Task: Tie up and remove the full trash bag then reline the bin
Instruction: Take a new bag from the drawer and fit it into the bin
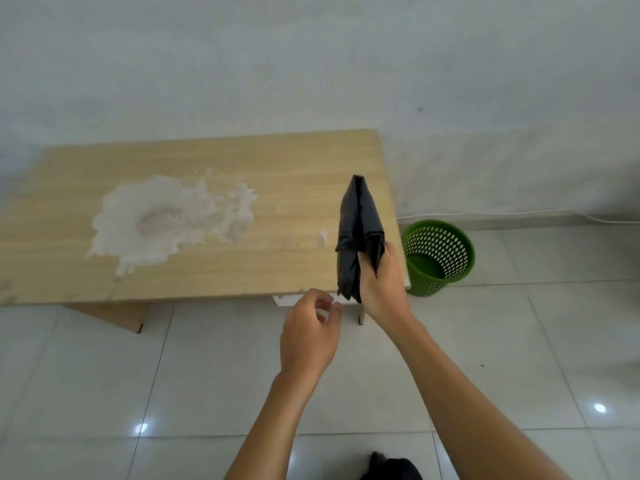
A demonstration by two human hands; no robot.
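**Trash bag folded in hand, green bin bare and waiting for its liner**

Trash bag (360, 233), black and folded into a flat packet, stands upright in the right hand (381, 282), above the right end of the wooden table (242, 244). The right grip is closed on the packet's lower half, thumb on the near face and fingers wrapped behind, so the top of the packet stands free above the hand. The left hand (308, 337) hangs just below and to the left of the packet, apart from it, its fingers loosely curled and holding nothing.

The green perforated bin (438, 256) stands on the tiled floor just beyond the table's right end, and its inside shows bare green with no liner. A dark shape (391, 467) at the bottom edge of the view may be the tied-off full bag, though too little of it shows to be sure.

Judging by the bare bin and the fresh packet, the relining step is in hand and the tie-and-remove part looks done. The next move calls for both hands: the left to pinch a loose edge of the packet, then shake the folds out, find the open mouth, and carry it across to the bin. Thin film tends to cling to itself, so finding the mouth may take some rubbing apart.
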